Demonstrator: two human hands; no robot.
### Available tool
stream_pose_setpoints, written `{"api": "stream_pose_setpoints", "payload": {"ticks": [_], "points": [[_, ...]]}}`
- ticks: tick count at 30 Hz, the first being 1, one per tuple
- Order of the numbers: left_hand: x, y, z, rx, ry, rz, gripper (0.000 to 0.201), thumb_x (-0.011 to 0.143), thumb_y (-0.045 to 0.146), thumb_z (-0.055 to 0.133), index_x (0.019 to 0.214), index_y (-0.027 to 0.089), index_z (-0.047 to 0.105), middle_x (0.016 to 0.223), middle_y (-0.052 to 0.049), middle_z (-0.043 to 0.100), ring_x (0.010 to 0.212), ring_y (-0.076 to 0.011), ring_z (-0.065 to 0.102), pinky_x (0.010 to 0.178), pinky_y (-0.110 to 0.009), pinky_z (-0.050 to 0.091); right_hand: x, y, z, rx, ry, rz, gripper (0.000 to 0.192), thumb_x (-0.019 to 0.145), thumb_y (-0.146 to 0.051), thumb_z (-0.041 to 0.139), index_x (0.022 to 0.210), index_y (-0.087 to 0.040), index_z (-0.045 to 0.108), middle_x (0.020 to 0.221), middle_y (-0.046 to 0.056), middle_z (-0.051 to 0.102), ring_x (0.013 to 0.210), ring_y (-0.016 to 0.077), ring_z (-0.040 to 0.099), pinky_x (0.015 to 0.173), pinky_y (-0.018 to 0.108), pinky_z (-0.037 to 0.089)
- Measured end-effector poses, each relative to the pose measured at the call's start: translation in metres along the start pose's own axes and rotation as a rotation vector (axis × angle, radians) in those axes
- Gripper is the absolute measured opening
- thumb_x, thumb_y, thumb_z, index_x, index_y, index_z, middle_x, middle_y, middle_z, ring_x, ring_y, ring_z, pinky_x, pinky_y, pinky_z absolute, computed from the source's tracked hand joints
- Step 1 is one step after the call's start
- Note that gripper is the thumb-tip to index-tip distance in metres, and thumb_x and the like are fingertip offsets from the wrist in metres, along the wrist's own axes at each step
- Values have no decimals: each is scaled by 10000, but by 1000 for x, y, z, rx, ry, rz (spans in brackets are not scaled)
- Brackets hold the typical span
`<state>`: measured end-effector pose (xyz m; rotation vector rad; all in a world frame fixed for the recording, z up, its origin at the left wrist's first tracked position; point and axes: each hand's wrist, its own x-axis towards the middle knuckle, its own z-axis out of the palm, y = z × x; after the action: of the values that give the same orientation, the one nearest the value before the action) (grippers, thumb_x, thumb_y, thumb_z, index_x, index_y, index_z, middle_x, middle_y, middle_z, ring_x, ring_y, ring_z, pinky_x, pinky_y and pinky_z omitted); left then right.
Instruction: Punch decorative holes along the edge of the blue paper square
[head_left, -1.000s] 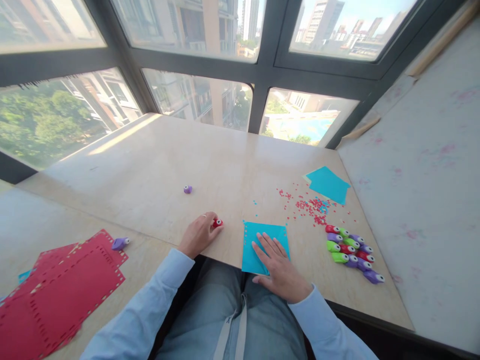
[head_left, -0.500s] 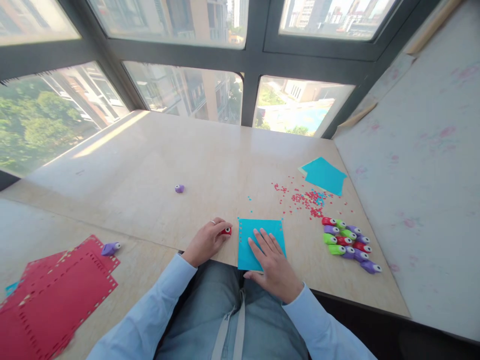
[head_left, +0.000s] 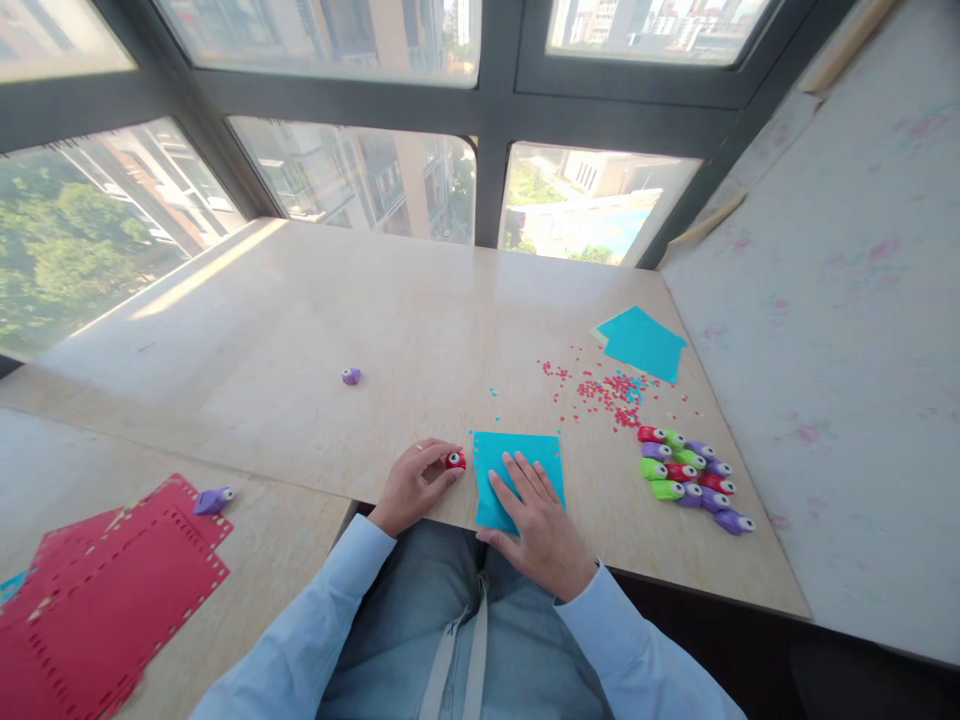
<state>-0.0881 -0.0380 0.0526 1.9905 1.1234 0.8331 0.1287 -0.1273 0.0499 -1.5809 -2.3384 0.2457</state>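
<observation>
A small red plastic paper punch (head_left: 454, 461) is pinched in the fingertips of the left hand (head_left: 415, 485) at the near edge of the beige bench (head_left: 315, 330). Just beside it, a square turquoise paper sheet (head_left: 517, 472) (edge-perforated) is pressed flat under the open right hand (head_left: 538, 530).

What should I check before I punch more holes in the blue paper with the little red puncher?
1. Left hand grips the red puncher: ok.
2. Right hand lies flat on the blue paper, pinning it down: ok.
3. Puncher sits at the paper's left edge: ok.
4. Paper edge slid into the puncher's slot: cannot tell.
5. Paper lies fully on the table: not ok, its near edge overhangs.
6. Spare punchers lie clear of the paper: ok.
</observation>
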Motion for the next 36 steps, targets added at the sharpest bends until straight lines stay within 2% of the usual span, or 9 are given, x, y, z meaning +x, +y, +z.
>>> {"api": "stream_pose_setpoints", "payload": {"ticks": [4, 10, 17, 23, 36], "points": [[0, -3, 2, 18, 23, 8, 205, 877, 298, 621, 1054, 204, 666, 1048, -77, 648, 979, -192, 597, 872, -328, 485, 2, -3, 3, -21, -18, -12, 746, 846, -570, 619, 1436, -145, 454, 1537, 189, 238, 1437, 354, 167, 1134, 566, 253], [-1, -6, 3, -9, 36, 19, 216, 870, 285, 632, 1065, 205, 679, 1052, -83, 656, 989, -194, 603, 877, -327, 499, 1, -4, 3, -6, -5, 1, 672, 899, -555, 547, 1428, -150, 465, 1538, 179, 243, 1438, 341, 175, 1137, 557, 251], [-1, -4, 1, -43, 44, -28, 249, 872, 324, 637, 1093, 218, 679, 965, -71, 670, 833, -171, 612, 787, -313, 520, 9, -7, 4, 34, 9, 47, 683, 900, -584, 524, 1434, -162, 462, 1543, 158, 241, 1443, 326, 163, 1159, 538, 214], [-2, -9, 5, 52, 38, 27, 241, 902, 314, 591, 1108, 224, 678, 1081, -85, 667, 1014, -207, 611, 901, -356, 508, 14, -8, 9, 22, 20, 67, 710, 880, -586, 558, 1452, -183, 436, 1550, 149, 228, 1447, 331, 143, 1159, 546, 198], [-1, -7, 5, 53, 56, 31, 233, 904, 302, 594, 1106, 220, 676, 1099, -72, 678, 1023, -203, 615, 899, -360, 503, 16, -8, 9, 32, 0, 65, 746, 885, -656, 477, 1461, -187, 423, 1560, 149, 195, 1452, 328, 114, 1172, 539, 144]]}}
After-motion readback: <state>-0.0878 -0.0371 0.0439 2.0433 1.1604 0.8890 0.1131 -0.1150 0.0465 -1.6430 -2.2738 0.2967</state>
